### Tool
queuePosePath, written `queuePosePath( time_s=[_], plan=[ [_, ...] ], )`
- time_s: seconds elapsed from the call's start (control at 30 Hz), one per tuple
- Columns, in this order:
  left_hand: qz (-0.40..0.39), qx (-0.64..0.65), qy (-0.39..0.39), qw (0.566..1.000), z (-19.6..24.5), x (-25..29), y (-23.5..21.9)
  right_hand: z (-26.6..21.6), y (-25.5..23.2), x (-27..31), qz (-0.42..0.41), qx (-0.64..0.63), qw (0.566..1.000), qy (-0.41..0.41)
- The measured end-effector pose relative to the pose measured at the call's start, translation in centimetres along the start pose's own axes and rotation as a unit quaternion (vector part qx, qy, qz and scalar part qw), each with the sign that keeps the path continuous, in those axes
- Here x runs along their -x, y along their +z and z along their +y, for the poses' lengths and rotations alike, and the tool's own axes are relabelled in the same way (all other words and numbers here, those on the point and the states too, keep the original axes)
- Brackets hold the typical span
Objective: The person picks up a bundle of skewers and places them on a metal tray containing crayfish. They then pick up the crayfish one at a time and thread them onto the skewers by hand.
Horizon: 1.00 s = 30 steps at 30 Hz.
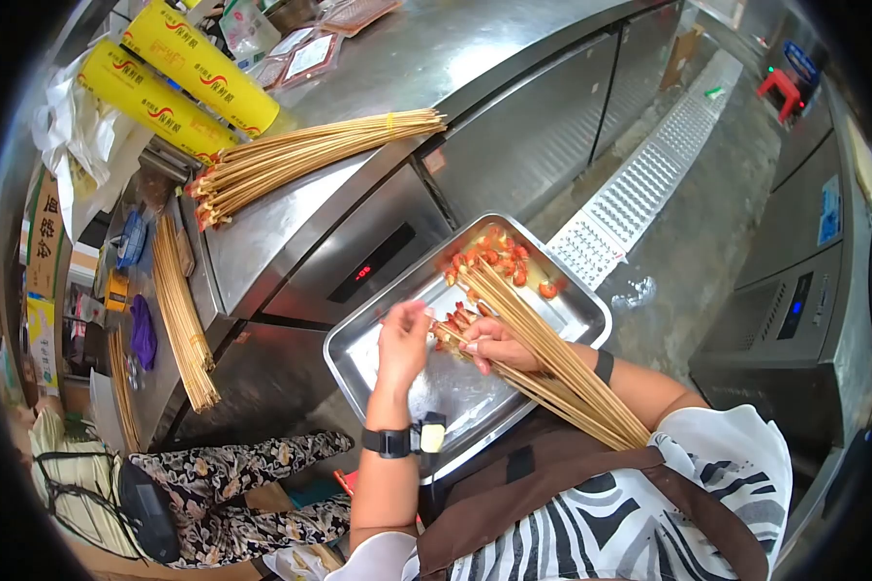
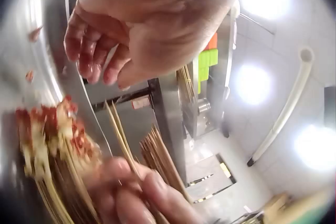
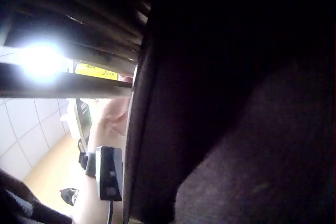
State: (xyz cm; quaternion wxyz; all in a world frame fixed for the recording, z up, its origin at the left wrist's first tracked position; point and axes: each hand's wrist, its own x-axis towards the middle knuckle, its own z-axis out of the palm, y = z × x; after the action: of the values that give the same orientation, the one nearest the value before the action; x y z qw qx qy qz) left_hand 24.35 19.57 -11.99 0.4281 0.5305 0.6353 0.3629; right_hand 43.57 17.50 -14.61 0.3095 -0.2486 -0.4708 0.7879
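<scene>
The person's right hand (image 1: 494,346) grips a thick bundle of long, pale bamboo skewers (image 1: 552,363), fingers curled round the sticks near their loaded ends. Small red and pale pieces of meat (image 1: 484,259) sit threaded on the tips, and a few loose pieces lie in the far corner of the shallow rectangular stainless-steel tray (image 1: 378,363) that rests on the person's lap. The bundle lies low over the tray, its long axis running diagonally: the meat-bearing points aim up and away toward the tray's far corner, while the bare handle ends fan back toward the person's striped shirt and brown apron strap.

The left hand (image 1: 404,339) hovers just beside the skewer tips with its fingers loosely bent and holding nothing that the head view shows; in the left wrist view the fingers (image 2: 86,58) hang relaxed above the tray.

To do this step well, it seems wise to keep the right-hand grip firm and close to the loaded ends, so that the sticks stay parallel and the points stay level. The left hand should work from the side of the points, not in front of them, since the tips look sharp.

On the steel table (image 1: 291,218) beyond lie another big sheaf of bare skewers (image 1: 310,155) and two yellow rolls of wrap (image 1: 179,82). A second person in patterned trousers (image 1: 242,484) sits at the left.
</scene>
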Motion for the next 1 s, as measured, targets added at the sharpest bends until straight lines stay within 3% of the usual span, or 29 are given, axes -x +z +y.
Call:
queuePosePath(
  time_s=[0.03, 0.1, 0.17, 0.23, 0.3, 0.37, 0.43, 0.5, 0.57, 0.63, 0.67, 0.7, 0.8, 0.83, 0.87, 1.0],
  plan=[
    [0.035, -0.087, 0.068, 0.993, -1.2, -1.3, -0.5, -0.1, 0.0, 0.0, -0.014, -0.024, 0.999, 0.017],
    [0.024, -0.072, 0.052, 0.996, 1.3, -2.6, -0.4, 0.2, -0.1, -0.1, -0.027, 0.006, 0.999, 0.021],
    [-0.111, -0.148, 0.105, 0.977, 1.6, -4.4, 0.3, -0.6, 0.2, -0.1, -0.031, 0.004, 0.999, 0.025],
    [-0.217, -0.175, 0.08, 0.957, 1.1, -6.3, 1.8, 0.4, -0.2, -0.6, -0.041, 0.009, 0.999, 0.01],
    [-0.259, -0.24, 0.074, 0.932, 0.8, -7.5, 2.9, 0.9, -0.1, -0.5, -0.044, 0.015, 0.999, -0.01],
    [-0.304, -0.278, 0.182, 0.893, -1.3, -8.8, 4.0, 0.7, 0.1, 0.0, 0.014, 0.033, 0.999, -0.014],
    [-0.312, -0.176, 0.208, 0.91, -0.1, -8.3, 4.3, 1.5, 0.0, -0.2, 0.002, -0.012, 0.999, -0.035],
    [-0.295, -0.242, 0.226, 0.896, -1.8, -9.0, 4.8, 1.3, -0.1, -0.2, 0.006, 0.013, 1.0, -0.027],
    [-0.305, -0.26, 0.126, 0.907, -2.6, -9.0, 5.1, 1.7, -0.4, -0.3, 0.003, 0.026, 1.0, -0.017],
    [-0.285, -0.305, 0.137, 0.898, -2.8, -9.0, 5.0, 2.4, -1.0, -0.7, -0.028, 0.042, 0.999, -0.01],
    [-0.268, -0.348, 0.169, 0.882, -0.8, -8.2, 4.7, 1.6, -1.0, -0.8, -0.024, 0.047, 0.998, -0.021],
    [-0.235, -0.35, 0.152, 0.894, -0.4, -8.1, 4.3, 0.9, -0.6, -0.5, -0.039, 0.059, 0.997, -0.036],
    [-0.167, -0.303, 0.085, 0.934, -0.7, -7.2, 2.4, 1.9, -0.4, -0.6, -0.049, 0.031, 0.997, -0.043],
    [-0.132, -0.137, 0.057, 0.98, -0.9, -6.7, 1.5, 2.5, -0.5, -0.8, -0.042, -0.002, 0.998, -0.036],
    [-0.088, 0.035, 0.03, 0.995, -1.0, -6.1, 0.7, 2.8, -0.7, -1.1, -0.052, -0.003, 0.998, -0.03],
    [-0.044, 0.195, -0.016, 0.98, -0.2, -1.9, -2.6, 1.0, -0.4, -0.5, -0.027, 0.076, 0.997, -0.008]
  ],
)
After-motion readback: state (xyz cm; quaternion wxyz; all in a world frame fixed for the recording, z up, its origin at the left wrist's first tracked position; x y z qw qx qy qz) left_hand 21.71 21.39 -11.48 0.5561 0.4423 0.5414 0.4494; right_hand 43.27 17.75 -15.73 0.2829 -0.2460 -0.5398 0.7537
